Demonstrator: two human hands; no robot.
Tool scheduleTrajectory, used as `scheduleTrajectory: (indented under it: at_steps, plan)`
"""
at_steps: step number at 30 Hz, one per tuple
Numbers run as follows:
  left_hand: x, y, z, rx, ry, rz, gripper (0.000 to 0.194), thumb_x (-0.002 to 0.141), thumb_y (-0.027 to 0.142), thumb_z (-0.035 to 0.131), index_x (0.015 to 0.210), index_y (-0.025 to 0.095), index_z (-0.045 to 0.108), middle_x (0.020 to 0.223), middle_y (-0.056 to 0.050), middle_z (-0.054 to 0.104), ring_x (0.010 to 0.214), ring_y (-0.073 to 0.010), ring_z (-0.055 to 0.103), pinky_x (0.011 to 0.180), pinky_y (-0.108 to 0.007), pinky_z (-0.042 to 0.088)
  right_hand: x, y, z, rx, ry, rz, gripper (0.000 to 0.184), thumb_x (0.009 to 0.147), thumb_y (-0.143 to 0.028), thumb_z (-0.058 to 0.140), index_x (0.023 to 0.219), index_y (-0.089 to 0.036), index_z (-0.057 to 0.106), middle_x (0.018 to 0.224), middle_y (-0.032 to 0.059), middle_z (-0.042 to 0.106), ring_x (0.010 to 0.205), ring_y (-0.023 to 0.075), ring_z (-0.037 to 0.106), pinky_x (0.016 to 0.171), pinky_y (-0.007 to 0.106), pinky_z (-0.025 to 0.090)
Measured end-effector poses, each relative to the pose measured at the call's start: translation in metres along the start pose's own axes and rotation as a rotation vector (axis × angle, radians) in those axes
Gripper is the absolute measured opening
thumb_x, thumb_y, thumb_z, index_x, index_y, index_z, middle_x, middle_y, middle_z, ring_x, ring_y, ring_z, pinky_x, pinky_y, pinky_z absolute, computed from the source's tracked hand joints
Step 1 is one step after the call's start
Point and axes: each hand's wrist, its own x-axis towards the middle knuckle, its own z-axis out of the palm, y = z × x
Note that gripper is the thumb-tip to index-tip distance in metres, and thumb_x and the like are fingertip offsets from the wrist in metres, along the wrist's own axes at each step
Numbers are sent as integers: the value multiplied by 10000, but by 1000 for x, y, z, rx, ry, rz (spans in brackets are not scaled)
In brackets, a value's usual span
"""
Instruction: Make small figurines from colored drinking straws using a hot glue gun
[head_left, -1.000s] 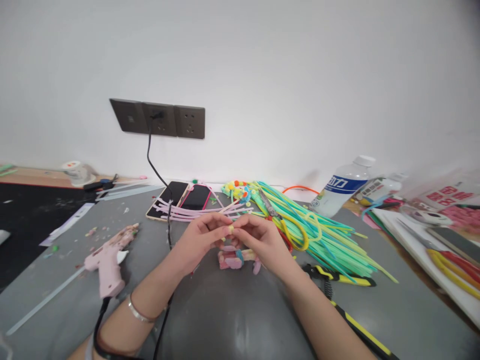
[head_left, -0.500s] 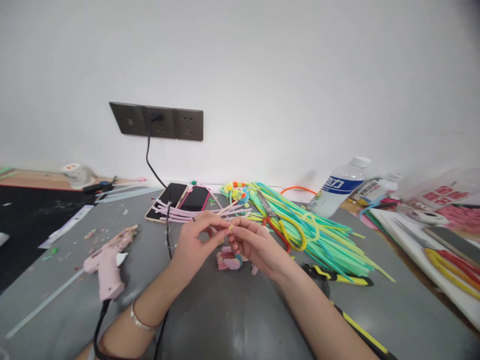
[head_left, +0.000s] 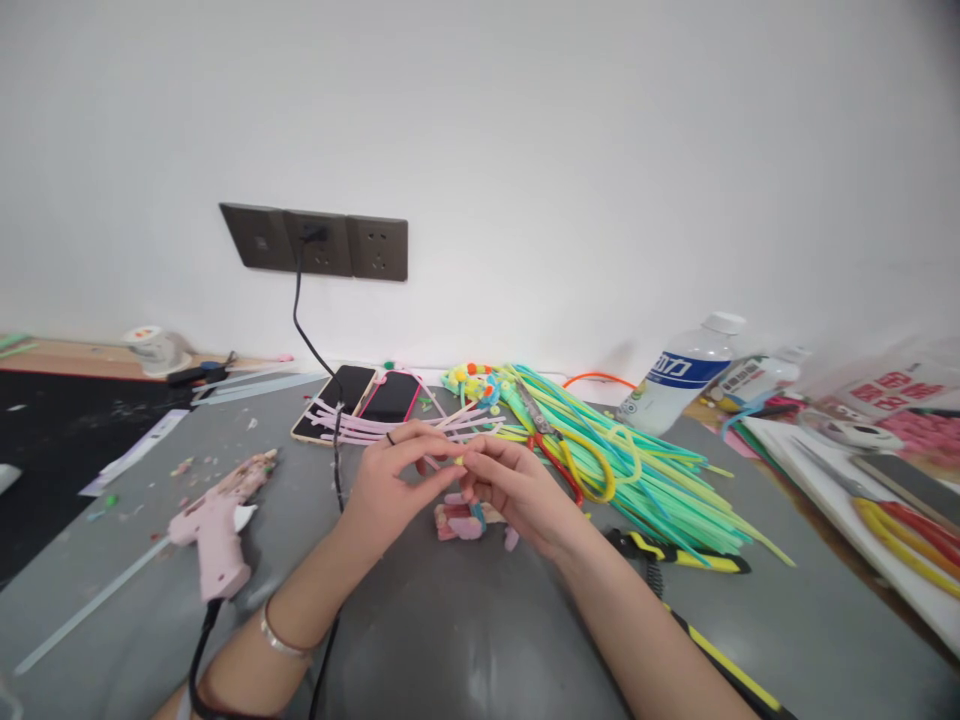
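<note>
My left hand (head_left: 397, 477) and my right hand (head_left: 517, 487) meet fingertip to fingertip above the middle of the table. Between their pinched fingers is a tiny yellow piece (head_left: 460, 461), too small to identify; both hands appear closed on it. Just beneath them lies a small pink figure (head_left: 459, 524) with a blue band, partly covered by my right hand. Pink pipe cleaners (head_left: 352, 424) lie behind my left hand. Beyond my right hand, red-and-yellow-handled scissors (head_left: 562, 445) rest on a bundle of green and yellow pipe cleaners (head_left: 675, 490).
A pink glue gun (head_left: 217, 540) with a clear stick lies at left, its black cable running under my left arm. Two phones (head_left: 390, 398) sit at the back. A bottle (head_left: 686, 370) leans by the wall. Yellow-and-black pliers (head_left: 690, 555) lie right of my right arm.
Both hands stay in nearly the same place, with the fingertips shifting slightly around the tiny yellow piece. My right fingers have closed in a little more over it.
</note>
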Motion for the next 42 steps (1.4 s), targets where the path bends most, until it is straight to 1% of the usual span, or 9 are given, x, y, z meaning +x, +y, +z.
scheduleTrajectory:
  at_steps: [5, 12, 15, 18, 22, 26, 31, 37, 42]
  plan:
    - [1, 0, -1, -18, 3, -33, 53, 786, 202, 755, 796, 234, 796, 804, -43, 716, 719, -161, 648, 602, -243, 503, -1, 0, 1, -50, 22, 10, 308, 710, -396, 857, 745, -148, 679, 602, -33, 651, 527, 72, 594, 532, 174, 448]
    - [1, -7, -3, 46, -29, 87, 61, 816, 204, 737, 809, 224, 794, 822, -45, 733, 756, -163, 667, 645, -247, 525, 0, 1, 1, -93, 24, -19, 349, 694, -432, 860, 734, -161, 642, 621, -39, 641, 528, 69, 578, 556, 186, 464]
    - [2, -10, -5, 80, -118, 59, 140, 851, 225, 694, 963, 218, 778, 931, -58, 746, 827, -176, 676, 653, -250, 525, 1, 0, -2, -136, 58, -55, 338, 688, -419, 864, 741, -173, 639, 615, -46, 628, 524, 69, 564, 541, 183, 456]
    - [4, -14, -11, 197, -267, -58, 245, 852, 234, 687, 1091, 202, 726, 936, -48, 747, 800, -178, 673, 633, -249, 498, 3, -4, -7, -155, 91, -85, 312, 687, -398, 862, 760, -184, 647, 642, -34, 644, 569, 93, 597, 565, 205, 482]
    - [4, -25, -19, 413, -523, -139, 82, 854, 232, 675, 915, 196, 716, 908, -34, 738, 865, -203, 671, 754, -283, 485, 5, -9, -14, -163, 146, -135, 292, 661, -349, 882, 779, -190, 667, 711, -28, 674, 652, 108, 649, 625, 213, 508]
    - [0, -39, -21, 490, -569, -117, 97, 860, 184, 637, 931, 199, 701, 953, -43, 713, 903, -206, 648, 760, -278, 464, 6, -10, -19, -178, 168, -154, 289, 654, -342, 887, 782, -198, 672, 753, -17, 712, 712, 121, 685, 662, 213, 517]
    - [0, -38, -16, 477, -527, -73, 85, 863, 156, 606, 881, 197, 678, 899, -24, 698, 848, -191, 638, 749, -272, 452, 8, -7, -21, -244, 166, -149, 296, 674, -391, 860, 806, -193, 683, 826, 29, 749, 768, 165, 712, 674, 250, 539]
    - [4, -22, -8, 222, -379, -105, 88, 871, 195, 607, 898, 201, 690, 879, -5, 725, 756, -151, 648, 670, -230, 466, 9, -2, -18, -430, 186, -324, 227, 724, -371, 815, 842, -198, 725, 834, 33, 744, 801, 183, 695, 749, 308, 554]
    - [2, -16, 1, 64, -283, -188, 72, 849, 213, 623, 875, 183, 684, 873, -20, 722, 790, -163, 662, 686, -239, 515, 9, 2, -14, -442, 158, -336, 175, 728, -330, 805, 823, -199, 739, 823, 38, 748, 796, 193, 699, 750, 318, 562]
